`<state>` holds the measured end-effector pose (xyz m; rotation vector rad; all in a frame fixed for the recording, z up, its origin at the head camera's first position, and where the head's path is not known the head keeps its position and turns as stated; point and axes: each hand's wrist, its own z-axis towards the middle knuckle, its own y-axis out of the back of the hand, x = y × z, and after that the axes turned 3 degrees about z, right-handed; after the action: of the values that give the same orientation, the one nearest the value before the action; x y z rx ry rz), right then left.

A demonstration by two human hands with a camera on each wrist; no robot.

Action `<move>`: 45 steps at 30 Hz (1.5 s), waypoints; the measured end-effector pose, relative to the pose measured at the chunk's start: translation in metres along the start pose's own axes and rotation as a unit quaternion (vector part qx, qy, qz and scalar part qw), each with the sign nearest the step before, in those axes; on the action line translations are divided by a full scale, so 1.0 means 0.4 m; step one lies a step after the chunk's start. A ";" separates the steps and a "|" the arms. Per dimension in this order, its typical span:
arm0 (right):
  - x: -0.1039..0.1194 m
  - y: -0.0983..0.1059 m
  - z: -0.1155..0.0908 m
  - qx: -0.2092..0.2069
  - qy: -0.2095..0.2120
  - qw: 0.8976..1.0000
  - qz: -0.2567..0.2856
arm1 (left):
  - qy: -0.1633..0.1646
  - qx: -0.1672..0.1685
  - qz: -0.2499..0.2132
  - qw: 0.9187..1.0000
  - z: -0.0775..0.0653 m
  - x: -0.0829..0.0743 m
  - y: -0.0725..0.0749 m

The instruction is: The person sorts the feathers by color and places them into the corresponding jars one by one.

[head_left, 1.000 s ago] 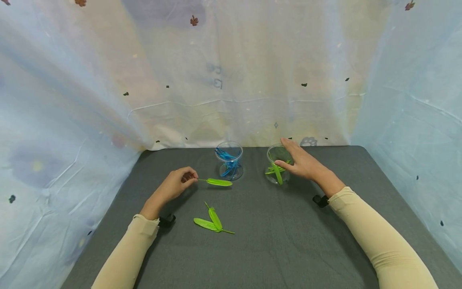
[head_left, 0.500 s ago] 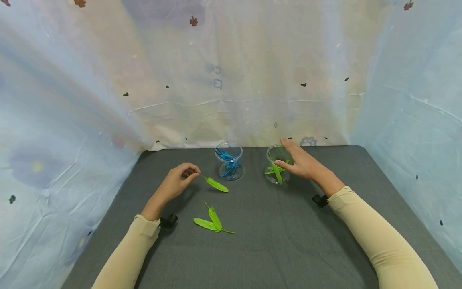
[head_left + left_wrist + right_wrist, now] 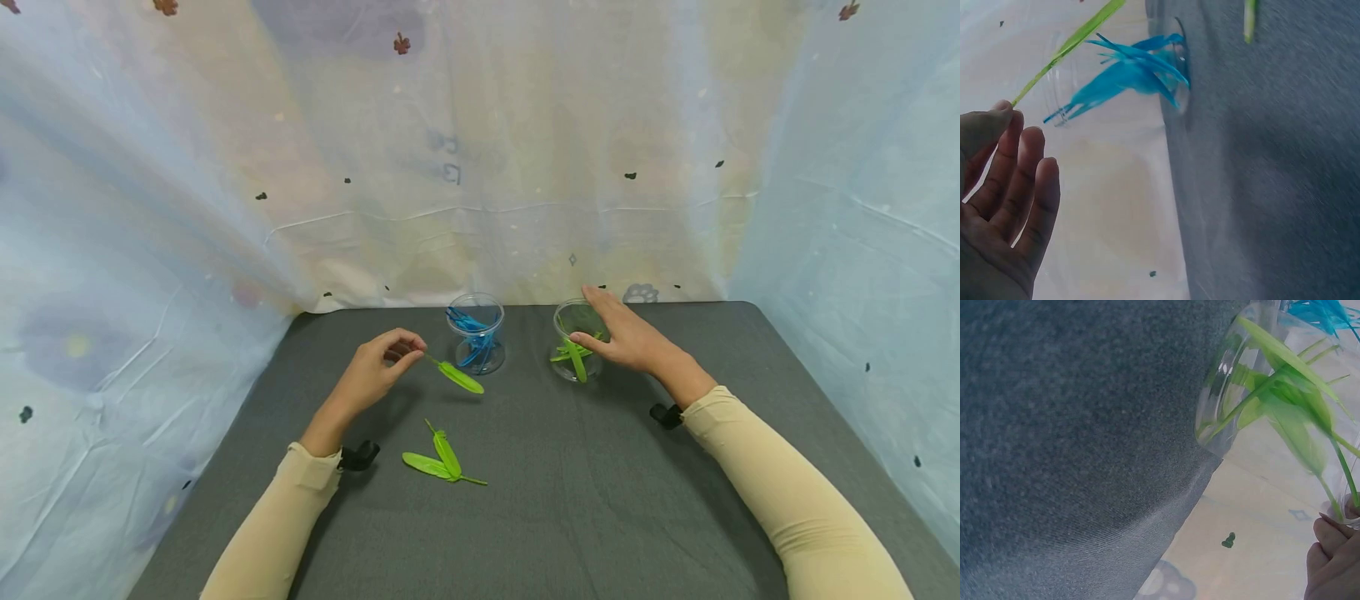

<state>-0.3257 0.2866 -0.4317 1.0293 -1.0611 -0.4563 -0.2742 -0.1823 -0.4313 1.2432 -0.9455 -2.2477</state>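
Observation:
My left hand (image 3: 378, 372) pinches the thin quill of a green feather (image 3: 461, 378) between thumb and forefinger. The feather hangs above the table, its vane pointing right and down, just in front of a clear jar (image 3: 489, 360) of blue feathers (image 3: 1125, 78). My right hand (image 3: 633, 335) holds a second clear jar (image 3: 564, 318) at its rim, thumb on the near side and fingers toward the back. Several green feathers (image 3: 1291, 412) stand crossed inside that jar. Two more green feathers (image 3: 447, 455) lie touching on the table, forming a V.
A dark grey cloth (image 3: 525, 517) covers the table. Behind it and at both sides hangs a pale patterned curtain (image 3: 525, 150), close behind the two jars. Black wrist straps (image 3: 361, 456) show at the cuffs of both beige sleeves.
My left hand has shifted slightly right and up with the green feather, whose vane has swung from level to pointing downward. The right hand and both jars have stayed put.

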 end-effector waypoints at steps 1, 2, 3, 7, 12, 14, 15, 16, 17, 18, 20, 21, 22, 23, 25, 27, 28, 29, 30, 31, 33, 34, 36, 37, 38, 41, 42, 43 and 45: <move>0.000 0.000 0.000 0.000 0.000 1.000 -0.001 | -0.002 -0.002 -0.003 1.000 0.003 -0.004 -0.001; 0.000 0.001 0.000 0.000 -0.001 1.000 -0.003 | -0.005 -0.005 -0.006 1.000 0.006 -0.009 -0.002; 0.000 0.001 0.000 0.000 -0.001 1.000 -0.004 | -0.007 -0.007 -0.009 1.000 0.008 -0.014 -0.003; 0.000 0.001 0.000 -0.001 0.001 1.000 -0.008 | -0.014 -0.009 -0.010 1.000 0.017 -0.030 -0.006; -0.001 0.002 -0.001 -0.002 0.001 1.000 -0.010 | -0.020 -0.013 -0.014 1.000 0.036 -0.053 -0.010; -0.002 0.003 -0.002 -0.002 0.000 1.000 -0.008 | -0.020 -0.019 -0.015 0.999 0.045 -0.064 -0.011; -0.002 0.002 -0.003 -0.002 0.000 1.000 -0.006 | -0.021 -0.023 -0.016 0.999 0.050 -0.070 -0.012; -0.002 0.002 -0.003 -0.002 0.000 1.000 -0.005 | -0.021 -0.028 -0.017 0.999 0.055 -0.076 -0.012; -0.002 0.002 -0.003 -0.002 -0.001 1.000 -0.003 | -0.023 -0.034 -0.017 0.999 0.060 -0.081 -0.012; -0.002 0.003 -0.004 -0.002 -0.001 1.000 -0.003 | -0.026 -0.040 -0.018 0.999 0.066 -0.086 -0.013; -0.001 0.003 -0.003 -0.002 0.000 1.000 -0.003 | -0.034 -0.052 -0.020 0.998 0.077 -0.096 -0.014; -0.001 0.003 -0.003 -0.003 0.001 1.000 -0.003 | -0.037 -0.057 -0.021 0.997 0.082 -0.100 -0.015; -0.001 0.002 -0.002 -0.003 0.002 1.000 -0.003 | -0.041 -0.062 -0.022 0.997 0.087 -0.104 -0.016; -0.001 0.002 -0.002 -0.004 0.004 1.000 -0.003 | -0.045 -0.065 -0.022 0.997 0.091 -0.108 -0.018; -0.002 0.002 -0.001 -0.006 0.008 1.000 -0.005 | -0.050 -0.069 -0.026 0.996 0.100 -0.114 -0.022; -0.002 0.001 0.000 -0.009 0.011 1.000 -0.005 | -0.052 -0.069 -0.031 0.996 0.107 -0.120 -0.025; -0.002 0.001 0.001 -0.010 0.012 1.000 -0.005 | -0.052 -0.069 -0.033 0.996 0.111 -0.124 -0.027; -0.002 0.001 0.001 -0.010 0.013 1.000 -0.006 | -0.052 -0.070 -0.034 0.996 0.115 -0.127 -0.029; -0.002 0.002 0.001 -0.010 0.013 1.000 -0.008 | -0.051 -0.071 -0.037 0.996 0.120 -0.130 -0.030; -0.002 0.001 0.001 -0.011 0.012 1.000 -0.008 | -0.050 -0.072 -0.039 0.995 0.124 -0.133 -0.032; -0.002 0.001 0.002 -0.011 0.012 1.000 -0.010 | -0.048 -0.077 -0.038 0.995 0.133 -0.142 -0.035; -0.001 0.001 0.002 -0.011 0.012 1.000 -0.010 | -0.048 -0.080 -0.037 0.995 0.138 -0.145 -0.037; 0.000 0.000 0.003 -0.010 0.012 1.000 -0.010 | -0.048 -0.085 -0.036 0.995 0.148 -0.153 -0.041; 0.000 -0.001 0.003 -0.011 0.012 1.000 -0.008 | -0.049 -0.087 -0.036 0.994 0.152 -0.158 -0.043; 0.000 -0.001 0.003 -0.011 0.012 1.000 -0.008 | -0.049 -0.088 -0.037 0.994 0.157 -0.163 -0.045; 0.000 -0.003 0.003 -0.009 0.010 1.000 -0.005 | -0.055 -0.090 -0.041 0.994 0.170 -0.177 -0.052; 0.000 -0.003 0.003 -0.009 0.010 1.000 -0.006 | -0.058 -0.091 -0.044 0.993 0.175 -0.182 -0.055; 0.000 -0.003 0.003 -0.009 0.010 1.000 -0.005 | -0.061 -0.091 -0.045 0.993 0.179 -0.186 -0.058; -0.001 -0.003 0.003 -0.009 0.010 1.000 -0.004 | -0.065 -0.092 -0.048 0.992 0.189 -0.193 -0.064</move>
<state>-0.3266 0.2857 -0.4328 1.0205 -1.0339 -0.4615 -0.2986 -0.0888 -0.3768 1.0937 -0.7167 -2.4535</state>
